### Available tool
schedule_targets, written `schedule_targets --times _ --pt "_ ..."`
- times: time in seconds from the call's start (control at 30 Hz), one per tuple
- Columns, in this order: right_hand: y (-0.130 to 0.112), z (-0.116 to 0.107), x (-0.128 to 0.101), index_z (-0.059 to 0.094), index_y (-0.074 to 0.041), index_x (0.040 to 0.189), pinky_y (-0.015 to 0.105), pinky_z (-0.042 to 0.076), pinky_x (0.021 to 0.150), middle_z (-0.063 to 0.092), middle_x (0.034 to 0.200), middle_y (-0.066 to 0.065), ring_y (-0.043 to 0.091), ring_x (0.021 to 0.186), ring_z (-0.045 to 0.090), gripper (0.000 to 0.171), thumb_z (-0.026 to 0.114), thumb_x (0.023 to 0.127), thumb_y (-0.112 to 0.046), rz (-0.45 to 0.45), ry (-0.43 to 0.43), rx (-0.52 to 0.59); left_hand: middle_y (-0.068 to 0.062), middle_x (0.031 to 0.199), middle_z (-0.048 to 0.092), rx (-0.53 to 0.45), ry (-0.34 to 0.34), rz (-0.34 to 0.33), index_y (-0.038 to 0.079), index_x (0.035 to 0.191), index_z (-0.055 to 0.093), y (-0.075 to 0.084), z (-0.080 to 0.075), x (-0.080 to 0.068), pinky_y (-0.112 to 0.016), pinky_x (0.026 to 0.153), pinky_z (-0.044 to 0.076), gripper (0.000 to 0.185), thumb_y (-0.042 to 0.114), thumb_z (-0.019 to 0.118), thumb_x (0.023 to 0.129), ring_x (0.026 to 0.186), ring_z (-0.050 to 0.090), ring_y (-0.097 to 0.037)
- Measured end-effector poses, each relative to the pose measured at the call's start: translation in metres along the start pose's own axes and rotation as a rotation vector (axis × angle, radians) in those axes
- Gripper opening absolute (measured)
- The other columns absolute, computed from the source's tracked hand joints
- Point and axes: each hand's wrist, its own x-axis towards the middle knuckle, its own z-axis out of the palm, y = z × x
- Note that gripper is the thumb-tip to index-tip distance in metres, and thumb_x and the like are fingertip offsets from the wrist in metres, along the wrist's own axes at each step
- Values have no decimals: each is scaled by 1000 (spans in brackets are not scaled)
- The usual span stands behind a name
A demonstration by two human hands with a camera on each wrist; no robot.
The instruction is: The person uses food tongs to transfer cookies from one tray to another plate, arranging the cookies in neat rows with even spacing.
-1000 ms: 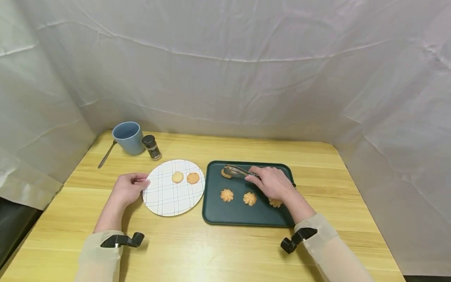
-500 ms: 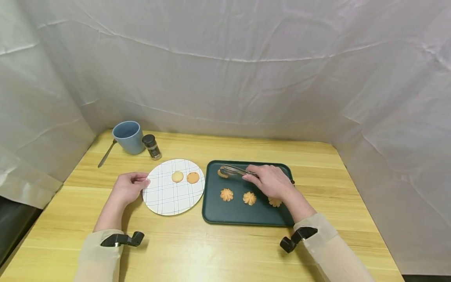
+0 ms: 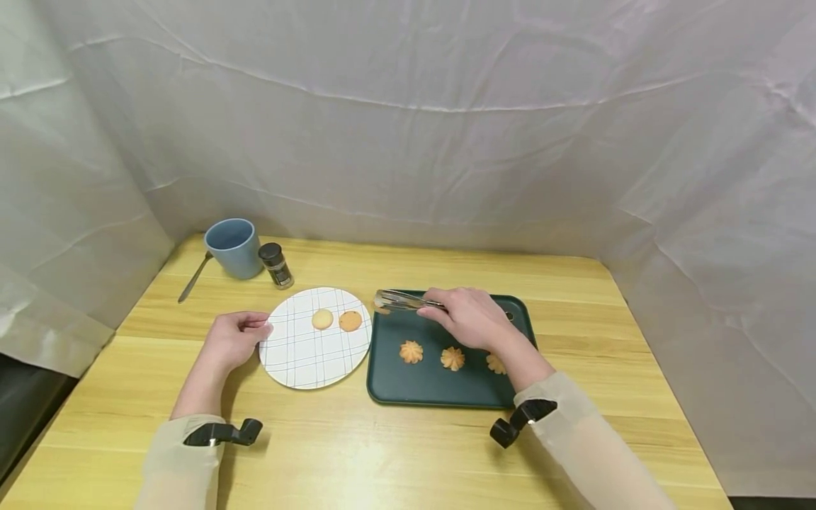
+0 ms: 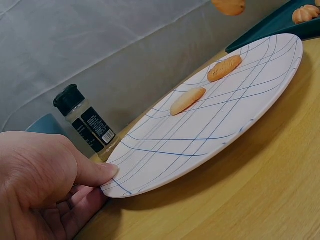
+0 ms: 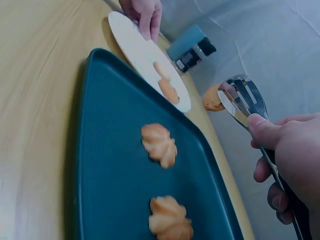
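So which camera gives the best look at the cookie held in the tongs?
The right wrist view: the cookie sits clamped in the tongs, seen close. The head view shows it small and mostly hidden at the tong tips. The left wrist view catches only its lower part at the top edge.

Your left hand (image 4: 42,182) is gripping the near left rim of the white plate (image 4: 235,120) with blue grid lines, thumb lying on top of the edge and fingers curling underneath. The plate is resting on the wooden table (image 4: 260,200). Two flat biscuits are lying on it: a pale one (image 4: 187,100) and a browner one (image 4: 224,68) just beyond, apart from each other. A dark-capped spice jar (image 4: 85,121) is standing upright behind the plate, with a blue cup (image 4: 44,125) partly showing beside it. A further biscuit (image 4: 228,6) is showing at the top edge, above the plate. The corner of a dark green tray (image 4: 272,26) holding a ridged biscuit (image 4: 306,13) is showing at far right.
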Motion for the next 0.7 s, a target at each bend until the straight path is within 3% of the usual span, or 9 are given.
schedule_targets --times 0.17,0.7 --pt "-9 2 12 72 -23 126 34 49 62 69 86 -12 6 65 56 34 56 109 -48 -20 7 19 -23 121 71 -1 2 1 -8 131 67 1 1 0 -27 76 49 36 16 68 103 101 64 -27" --pt "-41 15 45 69 -23 135 32 52 68 75 106 -9 8 77 65 43 50 110 -53 -67 -44 12 -23 122 70 -3 6 -8 -8 131 67 2 1 -3 -27 77 49 37 16 68 103 102 63 -28"
